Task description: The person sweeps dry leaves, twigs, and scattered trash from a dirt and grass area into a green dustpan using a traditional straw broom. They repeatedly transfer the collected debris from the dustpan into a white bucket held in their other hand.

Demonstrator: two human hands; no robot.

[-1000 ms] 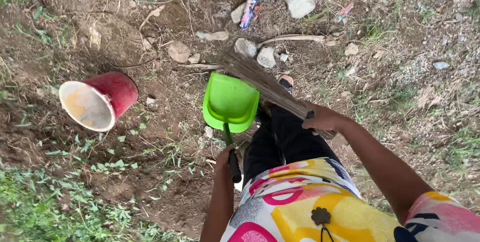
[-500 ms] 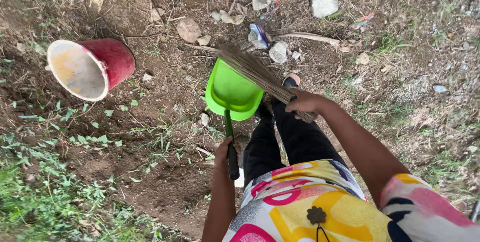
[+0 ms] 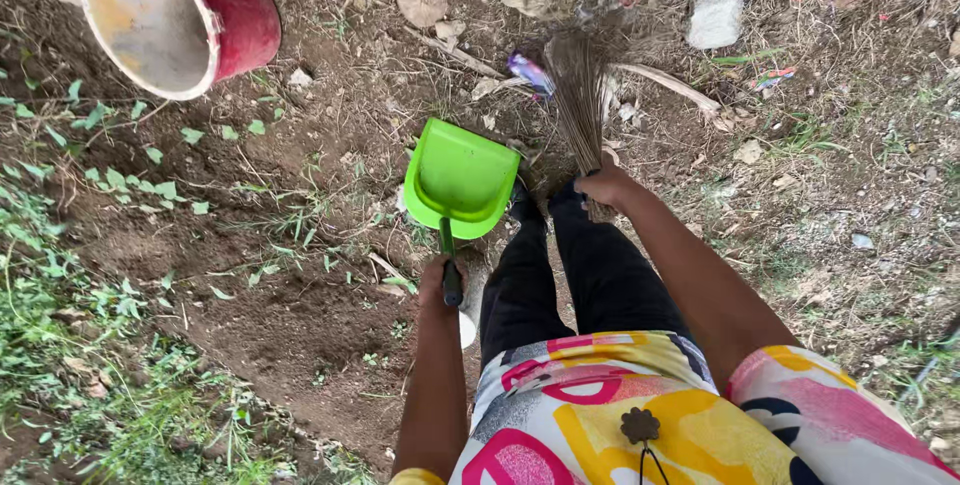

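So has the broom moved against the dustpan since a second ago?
Yes. The broom lay slanted across the dustpan's far edge; now its bristles point up, right of the dustpan, toward the litter. The right hand holds it.

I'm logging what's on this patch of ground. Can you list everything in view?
dustpan: one, bright green, on the soil at centre, dark handle held
broom: one, brown twig bundle, right of the dustpan
bucket: one, red, lying on its side, top left
stones: several, pale grey, along the top
litter scraps: a few, coloured, among dry leaves
left hand: grips the dustpan handle
right hand: grips the broom
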